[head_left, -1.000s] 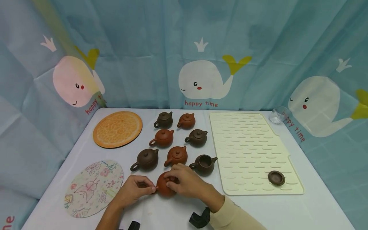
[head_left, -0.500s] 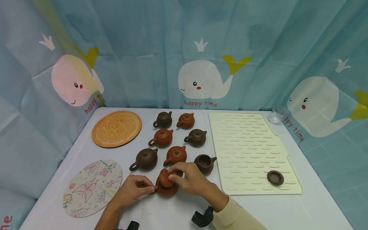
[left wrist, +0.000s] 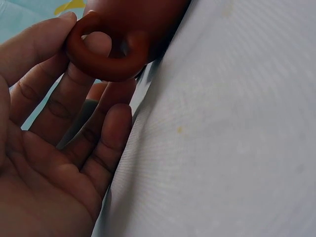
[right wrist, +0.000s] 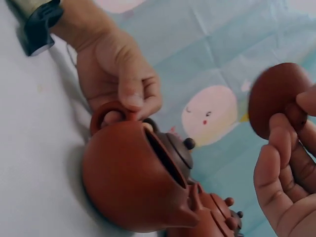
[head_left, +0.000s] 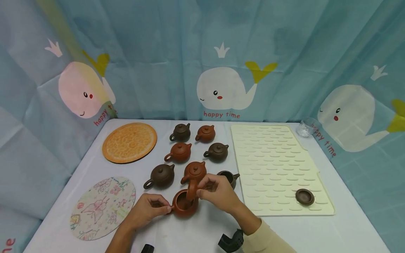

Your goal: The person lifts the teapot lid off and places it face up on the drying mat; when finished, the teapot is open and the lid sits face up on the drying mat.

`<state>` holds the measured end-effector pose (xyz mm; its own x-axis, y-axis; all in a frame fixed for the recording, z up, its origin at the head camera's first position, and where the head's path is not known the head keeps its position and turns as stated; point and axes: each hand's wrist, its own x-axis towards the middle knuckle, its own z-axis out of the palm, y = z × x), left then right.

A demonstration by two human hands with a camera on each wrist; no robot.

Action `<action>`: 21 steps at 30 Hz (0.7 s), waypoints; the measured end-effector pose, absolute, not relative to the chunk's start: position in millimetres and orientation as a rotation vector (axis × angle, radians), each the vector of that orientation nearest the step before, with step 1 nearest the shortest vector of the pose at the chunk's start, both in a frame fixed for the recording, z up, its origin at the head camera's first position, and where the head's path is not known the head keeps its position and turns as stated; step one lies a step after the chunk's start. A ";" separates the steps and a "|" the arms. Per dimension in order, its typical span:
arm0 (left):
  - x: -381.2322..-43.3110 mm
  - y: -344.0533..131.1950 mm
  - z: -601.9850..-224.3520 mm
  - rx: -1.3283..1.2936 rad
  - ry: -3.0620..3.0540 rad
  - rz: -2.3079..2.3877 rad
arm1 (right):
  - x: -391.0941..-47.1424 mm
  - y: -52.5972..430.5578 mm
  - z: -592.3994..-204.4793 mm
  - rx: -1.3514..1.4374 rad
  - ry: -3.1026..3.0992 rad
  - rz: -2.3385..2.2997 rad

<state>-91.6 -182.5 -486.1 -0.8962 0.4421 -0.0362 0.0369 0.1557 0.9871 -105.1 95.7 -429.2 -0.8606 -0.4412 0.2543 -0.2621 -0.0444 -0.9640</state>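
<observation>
In the head view, from the centre down to the lower centre of the frame, we count eight teapots: four dark-brown teapots [head_left: 161, 176] and four reddish-brown teapots [head_left: 179, 153]. Six are lidded, two lidless. We count two loose lids: one reddish-brown lid [head_left: 191, 190] at lower centre, one dark-brown lid [head_left: 304, 197] at lower right. At left we see two placemats, one orange placemat [head_left: 129, 142] and one floral placemat [head_left: 102, 209]; at right, one cream mat [head_left: 272, 165] and one clear glass [head_left: 306, 128]. Across the upper half we count three printed whales [head_left: 221, 88].
</observation>
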 end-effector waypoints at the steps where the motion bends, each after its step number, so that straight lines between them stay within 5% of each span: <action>1: -91.8 -182.2 -486.0 0.460 2.124 1.793 | -105.3 97.7 -428.4 -0.751 2.028 -2.082; 21: -91.6 -183.4 -490.0 0.455 2.085 1.808 | -103.3 123.9 -418.0 -0.916 1.342 -2.447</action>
<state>-91.6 -183.4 -490.0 -0.8899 0.4536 -0.0477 0.0170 0.1374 0.9904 -103.3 123.9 -418.0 -0.7868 -0.4507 0.4216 -0.1134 -0.5660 -0.8166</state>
